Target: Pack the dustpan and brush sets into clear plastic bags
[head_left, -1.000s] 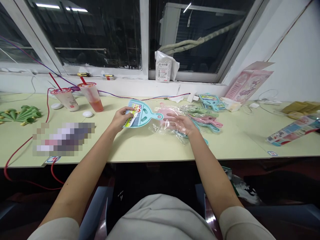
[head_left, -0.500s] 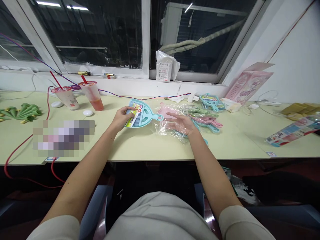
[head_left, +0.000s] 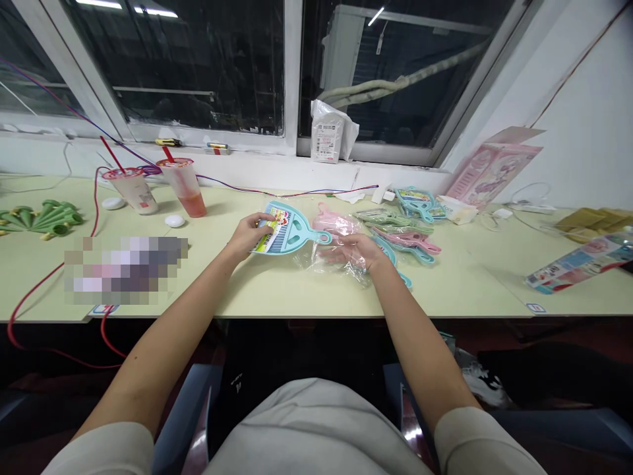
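Observation:
My left hand grips a light-blue dustpan by its wide end, thumb over the printed card and fingers underneath. A blue-bristled brush lies in the pan, partly covered by the card. The handle points right, toward my right hand. That hand has its fingers stretched out, its tips close to the handle's end; I cannot tell whether they touch it. Around and behind the right hand lie a crinkled clear plastic bag and a pink dustpan. More pink, green and blue handles in clear wrap are just beyond.
Two drink cups with red straws stand at the back left, near a white round object. Green plastic pieces lie far left. A pink box and a colourful package are on the right.
The dustpan and my left hand have shifted slightly right. My right hand has come a little left, its fingers now close to the handle's end.

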The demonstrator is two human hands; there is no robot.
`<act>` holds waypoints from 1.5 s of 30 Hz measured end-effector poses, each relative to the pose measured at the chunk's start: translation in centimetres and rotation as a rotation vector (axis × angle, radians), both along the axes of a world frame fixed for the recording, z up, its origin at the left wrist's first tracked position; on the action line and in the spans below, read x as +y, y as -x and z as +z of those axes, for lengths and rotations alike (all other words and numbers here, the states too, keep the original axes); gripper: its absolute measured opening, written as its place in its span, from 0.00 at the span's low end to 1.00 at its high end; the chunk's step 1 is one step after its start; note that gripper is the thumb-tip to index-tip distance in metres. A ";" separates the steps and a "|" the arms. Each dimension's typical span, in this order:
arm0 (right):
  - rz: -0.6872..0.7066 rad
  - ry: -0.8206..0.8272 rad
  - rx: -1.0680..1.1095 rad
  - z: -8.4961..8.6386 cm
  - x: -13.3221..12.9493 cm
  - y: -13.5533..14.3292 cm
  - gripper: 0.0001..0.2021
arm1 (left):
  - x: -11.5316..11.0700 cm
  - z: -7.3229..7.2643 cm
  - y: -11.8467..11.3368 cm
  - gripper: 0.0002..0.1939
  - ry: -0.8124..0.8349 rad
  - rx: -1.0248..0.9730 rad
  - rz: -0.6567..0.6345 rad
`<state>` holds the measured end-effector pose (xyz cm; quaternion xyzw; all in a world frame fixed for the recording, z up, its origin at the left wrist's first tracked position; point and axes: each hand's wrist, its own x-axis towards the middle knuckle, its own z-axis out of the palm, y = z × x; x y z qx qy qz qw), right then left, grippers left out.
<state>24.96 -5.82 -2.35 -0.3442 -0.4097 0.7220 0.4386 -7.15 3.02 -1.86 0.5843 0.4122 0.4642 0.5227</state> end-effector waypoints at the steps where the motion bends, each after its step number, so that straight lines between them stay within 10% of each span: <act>1: 0.005 -0.002 -0.014 0.1 0.0 -0.1 0.27 | 0.2 0.0 0.1 0.26 0.010 -0.017 0.014; 45: -0.087 -0.010 0.189 0.0 0.0 1.2 0.22 | -1.3 0.2 -1.5 0.25 0.127 -0.003 -0.046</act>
